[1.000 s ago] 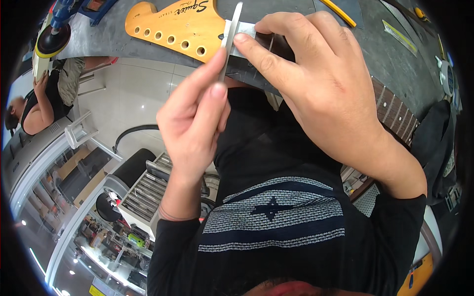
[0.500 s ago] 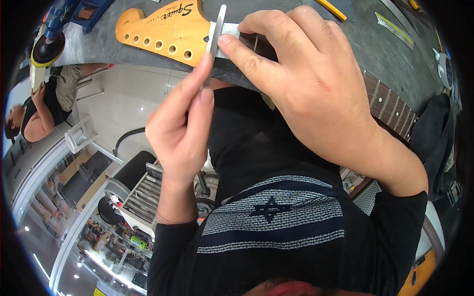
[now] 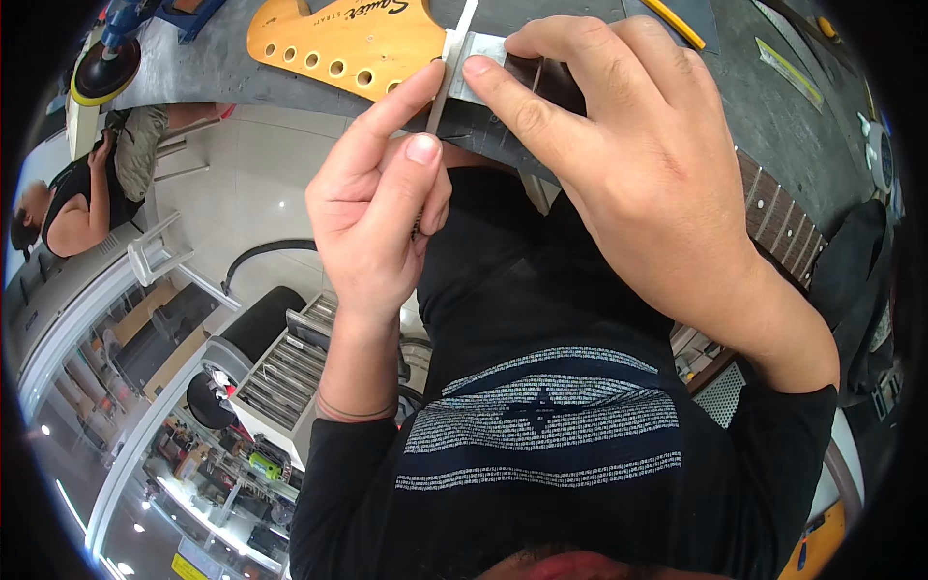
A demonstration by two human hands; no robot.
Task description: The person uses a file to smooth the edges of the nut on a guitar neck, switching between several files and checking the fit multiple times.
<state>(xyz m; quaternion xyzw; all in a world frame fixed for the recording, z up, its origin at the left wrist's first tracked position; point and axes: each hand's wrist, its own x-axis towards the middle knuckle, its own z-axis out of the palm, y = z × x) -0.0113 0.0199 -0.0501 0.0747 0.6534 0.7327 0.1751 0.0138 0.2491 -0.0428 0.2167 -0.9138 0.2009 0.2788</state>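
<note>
A guitar neck lies across the near part of the bench, its tan wooden headstock to the left and its dark fretboard to the right. My left hand pinches a narrow flat metal file between thumb and index finger. The file lies crosswise where headstock meets fretboard, its far end cut off by the picture's edge. With bent fingers, my right hand holds a small silvery metal plate on the fretboard, right beside the file. The thumb rests on the plate; part of the fretboard is hidden underneath that hand.
On the grey bench lie a yellow pencil-like stick and a yellow-green strip. A blue power tool with a round pad stands at the far left. Beyond it sits another person. Black cloth hangs at right.
The whole view has shifted slightly, with the bench now higher and further right. My left hand has pushed the file farther away across the neck. My right hand stays on the plate.
</note>
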